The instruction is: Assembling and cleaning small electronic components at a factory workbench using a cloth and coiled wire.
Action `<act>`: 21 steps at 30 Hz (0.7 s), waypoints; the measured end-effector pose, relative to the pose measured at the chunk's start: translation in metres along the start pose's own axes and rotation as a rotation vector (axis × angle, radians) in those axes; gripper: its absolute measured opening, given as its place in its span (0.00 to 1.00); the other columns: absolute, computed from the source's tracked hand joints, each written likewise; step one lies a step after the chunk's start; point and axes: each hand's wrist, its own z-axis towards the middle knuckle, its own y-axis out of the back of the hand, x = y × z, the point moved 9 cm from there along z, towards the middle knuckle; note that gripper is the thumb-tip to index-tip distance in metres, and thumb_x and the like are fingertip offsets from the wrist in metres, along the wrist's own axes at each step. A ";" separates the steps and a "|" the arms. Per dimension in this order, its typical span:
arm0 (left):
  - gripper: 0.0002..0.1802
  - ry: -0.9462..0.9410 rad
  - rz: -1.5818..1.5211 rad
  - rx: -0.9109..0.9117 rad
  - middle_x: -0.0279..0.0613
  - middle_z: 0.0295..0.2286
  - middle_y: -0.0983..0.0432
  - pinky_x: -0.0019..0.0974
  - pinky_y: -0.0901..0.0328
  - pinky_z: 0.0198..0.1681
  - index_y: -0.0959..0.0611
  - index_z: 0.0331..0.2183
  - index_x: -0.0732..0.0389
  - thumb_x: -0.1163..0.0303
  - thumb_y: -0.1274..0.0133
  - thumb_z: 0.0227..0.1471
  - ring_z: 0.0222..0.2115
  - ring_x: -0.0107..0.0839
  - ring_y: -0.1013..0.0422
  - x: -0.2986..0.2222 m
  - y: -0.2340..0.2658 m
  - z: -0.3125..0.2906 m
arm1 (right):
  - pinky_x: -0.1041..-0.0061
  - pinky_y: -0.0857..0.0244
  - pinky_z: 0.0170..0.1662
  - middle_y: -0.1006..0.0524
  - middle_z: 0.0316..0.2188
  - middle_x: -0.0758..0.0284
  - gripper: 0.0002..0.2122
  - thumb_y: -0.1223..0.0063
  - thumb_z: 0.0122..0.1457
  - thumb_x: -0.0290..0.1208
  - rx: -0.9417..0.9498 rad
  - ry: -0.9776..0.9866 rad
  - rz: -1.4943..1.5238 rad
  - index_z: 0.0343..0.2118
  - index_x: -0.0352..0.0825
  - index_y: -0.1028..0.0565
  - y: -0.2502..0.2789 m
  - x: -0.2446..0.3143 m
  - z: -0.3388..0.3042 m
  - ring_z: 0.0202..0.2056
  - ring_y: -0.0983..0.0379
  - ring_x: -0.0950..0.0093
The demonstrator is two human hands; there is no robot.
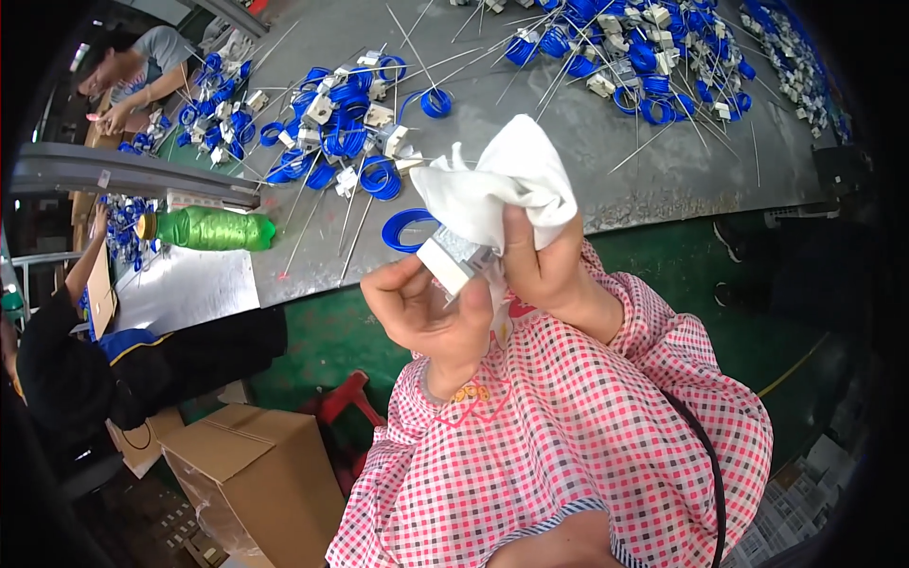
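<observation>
White block (445,266), held up at the near edge of the table (653,192): left hand (421,317) pinched it, right hand (544,265) pinched a white cloth (519,170) beside it (steady hold, light pressure seemed wisest), while blue coils (644,55) sprawled well in from that edge!

The small boxy part (445,266), white-faced with grey sides, is held tilted at the near edge of the grey table (653,189). The white cloth (516,180), crumpled and peaked, is held over the table, its lower folds overlapping the part.
</observation>
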 end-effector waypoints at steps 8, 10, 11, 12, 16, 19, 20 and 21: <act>0.34 0.061 0.015 -0.125 0.46 0.18 0.34 0.31 0.36 0.14 0.42 0.28 0.64 0.41 0.53 0.37 0.13 0.32 0.33 0.015 0.001 0.007 | 0.88 0.41 0.19 0.29 0.16 0.73 0.16 0.60 0.54 0.41 -0.382 -0.745 0.358 0.26 0.32 0.29 0.023 -0.086 -0.010 0.17 0.34 0.86; 0.32 0.105 -0.013 -0.125 0.45 0.16 0.34 0.32 0.37 0.12 0.41 0.28 0.64 0.43 0.53 0.38 0.11 0.34 0.33 0.021 0.002 0.008 | 0.87 0.39 0.26 0.28 0.24 0.70 0.15 0.62 0.55 0.39 -0.407 -0.680 0.438 0.32 0.30 0.31 0.025 -0.081 -0.004 0.23 0.33 0.85; 0.31 0.140 -0.020 -0.118 0.45 0.16 0.34 0.32 0.36 0.13 0.41 0.28 0.64 0.44 0.53 0.39 0.12 0.34 0.32 0.024 -0.001 0.011 | 0.87 0.39 0.29 0.28 0.27 0.69 0.15 0.62 0.56 0.39 -0.404 -0.664 0.490 0.35 0.30 0.32 0.023 -0.079 -0.003 0.27 0.32 0.84; 0.30 0.172 -0.054 -0.111 0.45 0.17 0.34 0.32 0.36 0.13 0.41 0.28 0.64 0.45 0.53 0.40 0.12 0.35 0.32 0.029 -0.002 0.012 | 0.87 0.39 0.29 0.28 0.27 0.69 0.15 0.62 0.56 0.39 -0.401 -0.674 0.490 0.35 0.30 0.32 0.023 -0.080 -0.006 0.27 0.32 0.84; 0.23 0.124 0.077 -0.083 0.42 0.18 0.35 0.23 0.44 0.16 0.37 0.26 0.63 0.49 0.63 0.47 0.12 0.27 0.38 0.031 -0.003 0.013 | 0.83 0.41 0.37 0.30 0.33 0.67 0.13 0.65 0.57 0.32 -0.178 -0.363 0.491 0.40 0.29 0.35 0.011 -0.052 0.002 0.35 0.34 0.82; 0.23 0.115 0.071 -0.117 0.38 0.18 0.37 0.22 0.45 0.18 0.37 0.26 0.63 0.50 0.62 0.47 0.15 0.23 0.40 0.031 -0.003 0.014 | 0.80 0.42 0.40 0.32 0.37 0.65 0.15 0.61 0.55 0.30 -0.068 -0.176 0.496 0.43 0.27 0.38 0.005 -0.042 0.006 0.39 0.36 0.77; 0.23 0.114 0.073 -0.118 0.38 0.18 0.37 0.22 0.45 0.18 0.37 0.26 0.63 0.50 0.62 0.47 0.15 0.23 0.40 0.030 -0.002 0.013 | 0.80 0.41 0.35 0.31 0.33 0.64 0.14 0.55 0.51 0.29 -0.024 -0.146 0.362 0.39 0.28 0.36 0.003 -0.041 0.007 0.34 0.34 0.75; 0.22 0.130 0.058 -0.114 0.37 0.20 0.37 0.22 0.44 0.18 0.37 0.27 0.63 0.52 0.58 0.45 0.16 0.22 0.39 0.031 -0.001 0.012 | 0.80 0.39 0.30 0.30 0.29 0.62 0.14 0.50 0.47 0.29 0.019 -0.116 0.227 0.36 0.28 0.33 0.001 -0.039 0.007 0.29 0.31 0.73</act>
